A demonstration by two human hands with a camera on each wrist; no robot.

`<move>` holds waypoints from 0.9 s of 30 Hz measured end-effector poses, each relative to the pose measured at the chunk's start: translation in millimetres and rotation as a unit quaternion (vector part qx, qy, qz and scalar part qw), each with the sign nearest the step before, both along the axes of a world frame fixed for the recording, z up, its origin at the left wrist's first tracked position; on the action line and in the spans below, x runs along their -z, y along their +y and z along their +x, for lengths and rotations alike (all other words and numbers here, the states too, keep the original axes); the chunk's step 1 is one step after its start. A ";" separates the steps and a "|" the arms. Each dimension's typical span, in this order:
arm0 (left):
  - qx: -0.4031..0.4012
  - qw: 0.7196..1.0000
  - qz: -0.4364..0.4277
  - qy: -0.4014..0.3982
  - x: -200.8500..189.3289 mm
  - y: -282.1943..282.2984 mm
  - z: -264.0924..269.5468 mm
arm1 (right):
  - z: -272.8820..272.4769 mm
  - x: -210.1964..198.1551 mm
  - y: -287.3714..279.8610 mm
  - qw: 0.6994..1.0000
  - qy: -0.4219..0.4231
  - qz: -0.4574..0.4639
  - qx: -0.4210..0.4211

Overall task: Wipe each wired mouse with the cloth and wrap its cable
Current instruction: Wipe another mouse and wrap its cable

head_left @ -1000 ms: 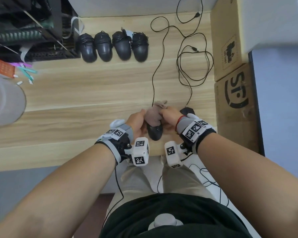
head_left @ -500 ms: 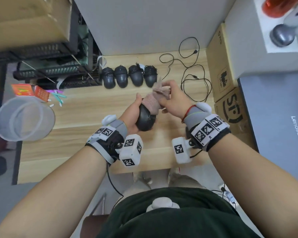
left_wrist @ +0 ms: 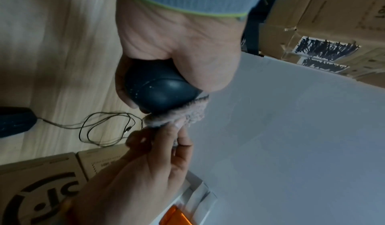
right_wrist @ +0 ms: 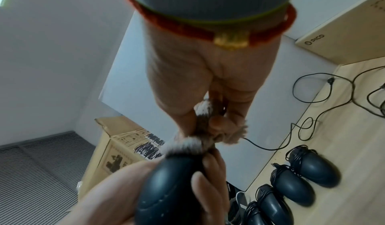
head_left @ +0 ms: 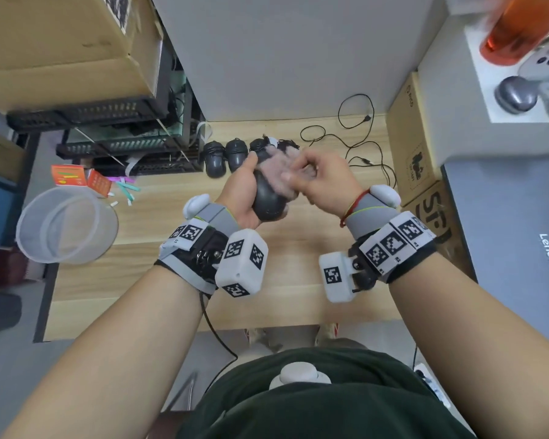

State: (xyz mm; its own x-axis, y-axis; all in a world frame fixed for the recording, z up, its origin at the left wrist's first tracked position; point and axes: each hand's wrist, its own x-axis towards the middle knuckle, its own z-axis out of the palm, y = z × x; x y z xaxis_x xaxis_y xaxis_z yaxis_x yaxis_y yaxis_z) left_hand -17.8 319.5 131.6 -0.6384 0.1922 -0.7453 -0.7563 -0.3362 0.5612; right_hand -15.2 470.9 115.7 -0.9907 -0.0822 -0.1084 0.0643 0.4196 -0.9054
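Observation:
My left hand (head_left: 243, 188) grips a black wired mouse (head_left: 268, 202) from its side and holds it above the wooden table (head_left: 159, 280). My right hand (head_left: 317, 179) pinches a fuzzy pinkish-grey cloth (head_left: 276, 171) against the mouse's front end. The left wrist view shows the mouse (left_wrist: 160, 88) in my palm with the cloth (left_wrist: 177, 118) at its tip. In the right wrist view the cloth (right_wrist: 208, 129) is bunched in my fingers above the mouse (right_wrist: 168, 187). Loose cables (head_left: 355, 144) lie at the back right.
Several black mice with wrapped cables (head_left: 216, 160) sit in a row at the table's back. Another mouse (left_wrist: 14, 121) lies on the table with its cable loose. Cardboard boxes (head_left: 415, 147) and a laptop (head_left: 514, 242) border the right, a mesh bin (head_left: 67, 226) and racks (head_left: 108, 147) the left.
Both hands have lifted the mouse and cloth from the table near the front edge up and toward the back. The head view has risen and widened.

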 end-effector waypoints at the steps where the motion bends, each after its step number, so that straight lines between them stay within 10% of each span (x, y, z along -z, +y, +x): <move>1: 0.003 1.000 -0.005 0.007 -1.2 0.6 0.2 | -0.9 -0.7 0.2 0.999 0.017 -0.005 0.029; 8: -0.023 1.000 0.017 0.002 -7.2 -0.8 -5.8 | 8.6 -9.2 -4.6 0.992 0.007 -0.025 -0.120; 14: -0.005 1.000 -0.002 0.021 -5.6 8.5 -2.9 | -4.4 -6.3 -2.2 0.998 0.045 -0.051 0.009; 21: -0.034 0.998 0.038 0.021 -10.7 5.2 -6.8 | -0.2 -13.4 1.4 0.984 -0.018 0.036 -0.171; 27: 0.059 0.998 0.005 0.033 -22.5 2.6 -14.3 | -3.9 -10.8 16.9 0.994 -0.032 -0.065 -0.084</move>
State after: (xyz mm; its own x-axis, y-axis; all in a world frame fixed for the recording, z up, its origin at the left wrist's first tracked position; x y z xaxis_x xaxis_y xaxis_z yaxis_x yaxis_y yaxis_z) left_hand -32.1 322.1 154.1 -0.6580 0.2768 -0.7003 -0.7529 -0.2530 0.6075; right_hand -19.1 487.8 126.5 -0.9531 -0.2639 -0.1479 0.0618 0.3087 -0.9492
